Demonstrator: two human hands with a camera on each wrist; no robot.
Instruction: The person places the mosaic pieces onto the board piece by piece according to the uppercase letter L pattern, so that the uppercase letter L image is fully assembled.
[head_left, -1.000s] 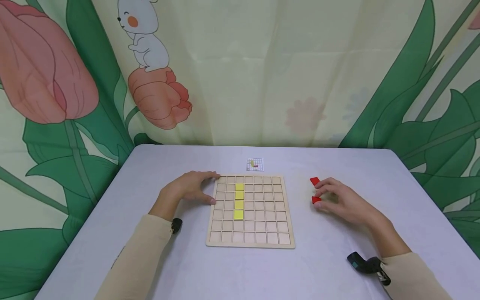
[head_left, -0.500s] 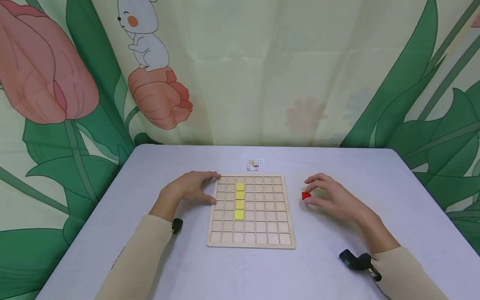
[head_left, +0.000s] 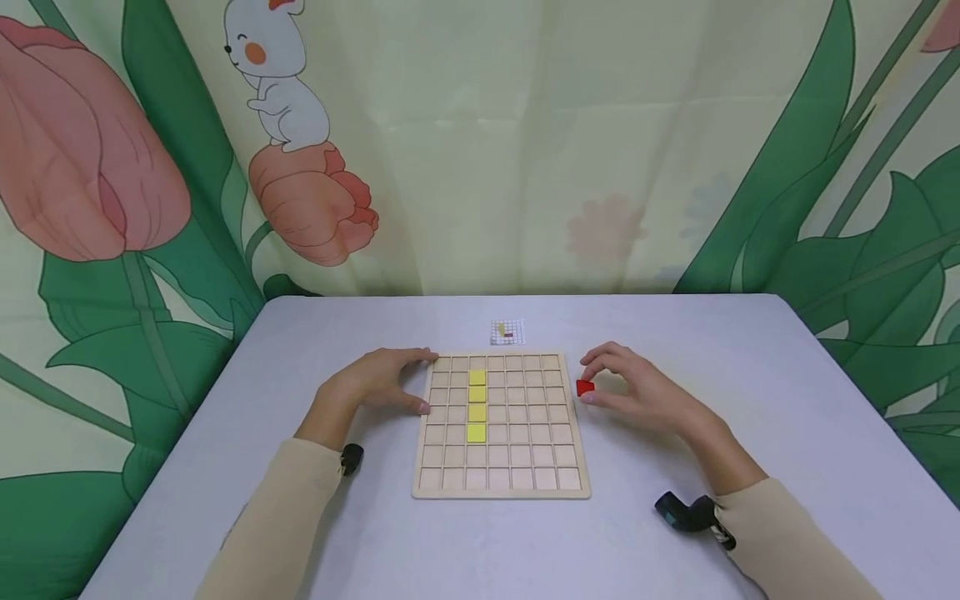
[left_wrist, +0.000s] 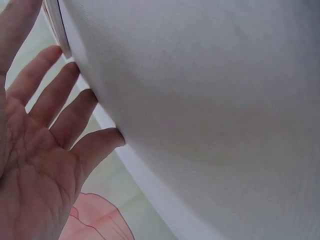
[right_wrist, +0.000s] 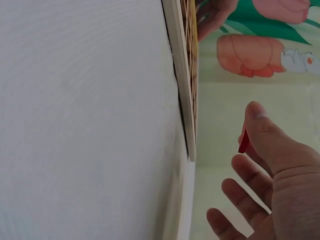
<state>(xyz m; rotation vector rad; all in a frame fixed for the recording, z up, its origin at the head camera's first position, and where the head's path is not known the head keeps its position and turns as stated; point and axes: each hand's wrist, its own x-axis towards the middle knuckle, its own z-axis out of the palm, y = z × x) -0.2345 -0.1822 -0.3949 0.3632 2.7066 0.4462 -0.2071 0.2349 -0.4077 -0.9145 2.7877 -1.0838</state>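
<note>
A square wooden grid board (head_left: 525, 497) lies on the table, with several yellow tiles (head_left: 477, 412) in one column left of its middle. Beside the board's left edge is my left hand (head_left: 363, 387); its thumb and a fingertip touch the rim. In the left wrist view its fingers are spread, their tips on the table. My right hand (head_left: 641, 390) pinches a red tile (head_left: 585, 387) between thumb and index finger, just off the board's right edge. The right wrist view shows the red tile (right_wrist: 243, 142) seen edge-on, above the table, with the other fingers loosely bent.
Behind the board lies a small printed card (head_left: 507, 332) with a grid and a yellow and red pattern. A white cloth covers the table (head_left: 510, 550). A curtain with printed flowers and a white animal (head_left: 292, 108) hangs behind it.
My right hand has moved left toward the board with a red tile. Two red pieces showed at first; one shows now. The left hand has stayed at the board's edge.
</note>
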